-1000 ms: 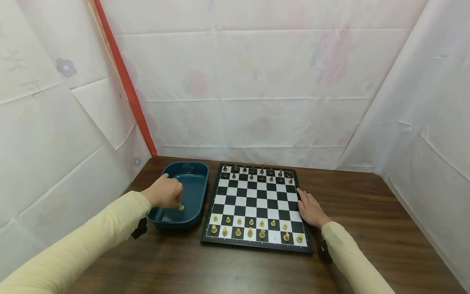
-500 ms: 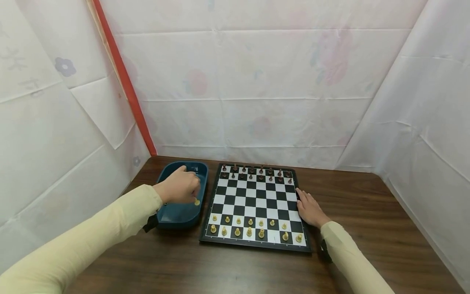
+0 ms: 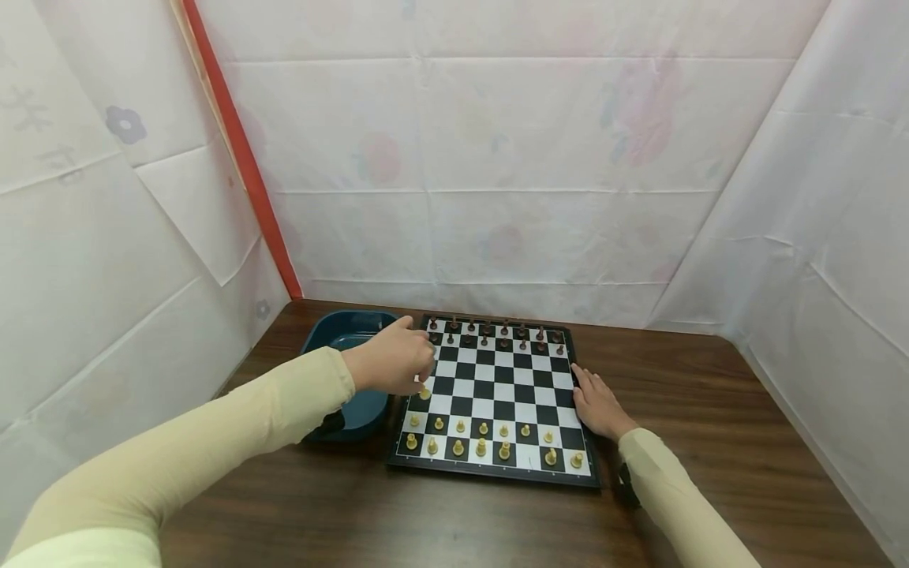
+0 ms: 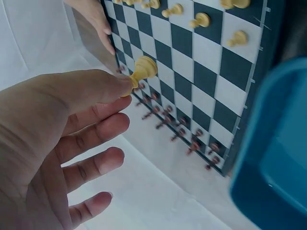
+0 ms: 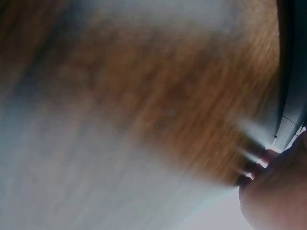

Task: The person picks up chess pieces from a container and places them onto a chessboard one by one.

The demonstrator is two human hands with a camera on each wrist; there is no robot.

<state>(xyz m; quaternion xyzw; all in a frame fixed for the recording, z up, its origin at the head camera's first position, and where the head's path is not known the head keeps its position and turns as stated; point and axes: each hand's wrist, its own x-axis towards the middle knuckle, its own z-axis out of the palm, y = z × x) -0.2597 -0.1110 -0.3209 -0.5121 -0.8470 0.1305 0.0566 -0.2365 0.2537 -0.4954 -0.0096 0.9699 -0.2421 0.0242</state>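
Note:
My left hand [image 3: 398, 359] is over the left edge of the chessboard [image 3: 490, 386], pinching a yellow chess piece [image 4: 145, 68] between thumb and index finger. The piece's round base points away from the fingertips, which hide its top. In the left wrist view the other fingers are loosely spread. Along the board's right edge my right hand [image 3: 600, 404] rests flat. Yellow chess pieces [image 3: 480, 447] stand in the two near rows, with a bare white square in the front row. Dark red chess pieces [image 3: 505, 330] fill the two far rows.
A blue tray [image 3: 312, 335] stands just left of the board, partly hidden by the left forearm. Brown wooden table [image 3: 454, 521] lies beneath everything. White patterned sheets [image 3: 454, 158] hang behind and at both sides, with a red strip [image 3: 241, 150] at the left.
My left hand has carried the yellow chess piece rightward, out of the blue tray and over the chessboard's left edge. My right hand has stayed at the board's right edge.

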